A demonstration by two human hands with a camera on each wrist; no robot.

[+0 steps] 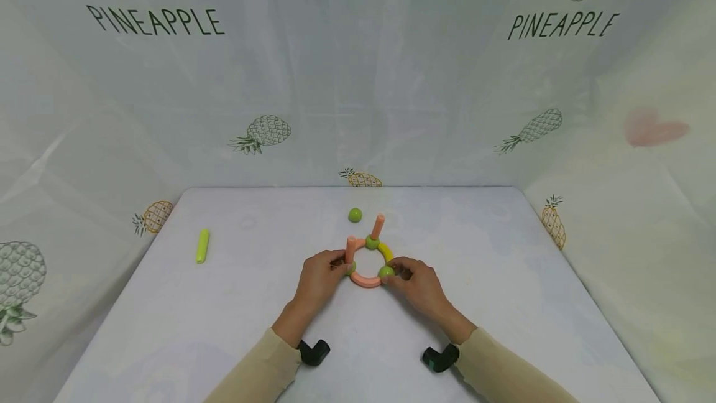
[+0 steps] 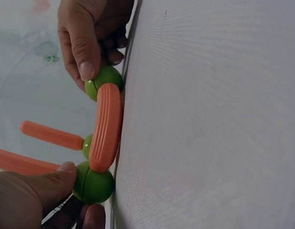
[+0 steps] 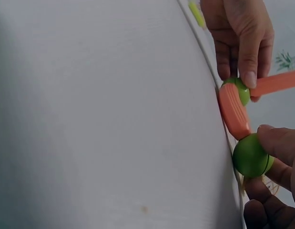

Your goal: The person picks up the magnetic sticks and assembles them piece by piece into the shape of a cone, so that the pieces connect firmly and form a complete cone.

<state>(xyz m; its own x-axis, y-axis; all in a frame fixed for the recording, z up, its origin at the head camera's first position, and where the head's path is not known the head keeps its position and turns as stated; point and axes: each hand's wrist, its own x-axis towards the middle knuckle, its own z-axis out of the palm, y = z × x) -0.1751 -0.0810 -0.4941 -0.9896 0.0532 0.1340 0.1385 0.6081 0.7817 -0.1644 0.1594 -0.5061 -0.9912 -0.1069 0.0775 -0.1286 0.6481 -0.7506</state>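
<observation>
On the table lies a ring of curved orange rods (image 1: 366,281) and one curved yellow rod (image 1: 386,251), joined by green balls. Two straight orange sticks rise from it, one at the left ball and one at the back ball (image 1: 372,242). My left hand (image 1: 320,278) pinches the left green ball (image 2: 93,183) between thumb and fingers, at the foot of the nearer orange stick (image 1: 350,249). With thumb and fingertips, my right hand (image 1: 421,285) grips the right green ball (image 3: 252,155). An orange curved rod spans these two balls.
A loose green ball (image 1: 355,215) sits behind the ring. Far to the left lies a yellow-green stick (image 1: 202,245). The white table (image 1: 492,254) ends at a pineapple-printed curtain (image 1: 391,92). Dark wrist devices (image 1: 315,353) are on both wrists.
</observation>
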